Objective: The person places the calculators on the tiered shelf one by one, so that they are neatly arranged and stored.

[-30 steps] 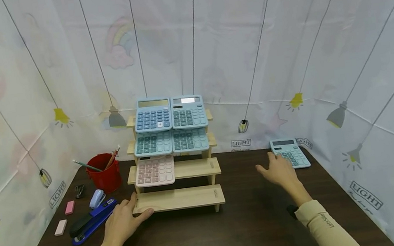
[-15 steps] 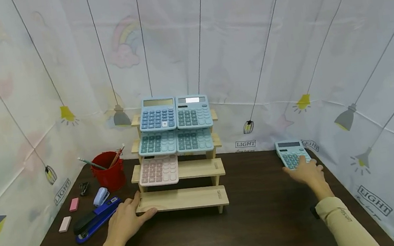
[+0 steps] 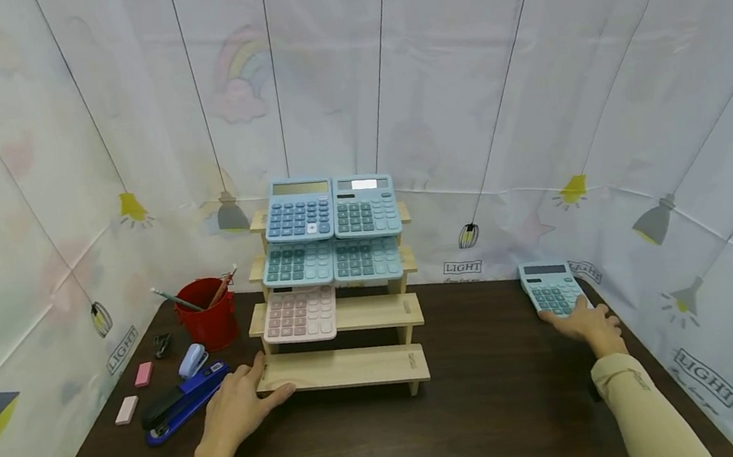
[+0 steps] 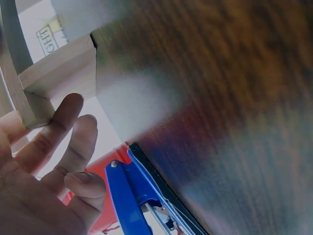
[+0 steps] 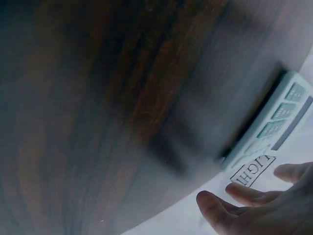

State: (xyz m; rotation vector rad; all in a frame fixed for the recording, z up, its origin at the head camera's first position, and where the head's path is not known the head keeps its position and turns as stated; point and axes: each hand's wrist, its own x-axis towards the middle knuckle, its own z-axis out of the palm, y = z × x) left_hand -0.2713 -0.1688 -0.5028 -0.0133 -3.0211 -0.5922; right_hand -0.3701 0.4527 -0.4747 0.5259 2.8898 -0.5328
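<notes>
In the head view, my left hand (image 3: 234, 412) rests at the left end of the wooden tiered rack's (image 3: 350, 367) bottom shelf. Its thumb lies along the front edge and its index finger is at the side; the left wrist view shows the other fingers loose beside the rack's leg (image 4: 36, 110). My right hand (image 3: 591, 330) reaches to the near edge of a light blue-green calculator (image 3: 550, 285) lying on the table. Thumb and fingertips are at that edge, partly hidden. In the right wrist view, the visible fingers (image 5: 212, 205) are spread, apart from the calculator (image 5: 274, 122).
Blue calculators (image 3: 298, 210) fill the rack's upper two tiers; a pink one (image 3: 299, 314) sits left on the third. Left of the rack are a red bucket (image 3: 208, 323) with pencils, a blue stapler (image 3: 184, 403), a small light-blue stapler (image 3: 192, 361) and two erasers (image 3: 143, 374).
My right hand has moved right and come to the near edge of the calculator on the table. My left hand has stayed at the rack. The head view has shifted slightly.
</notes>
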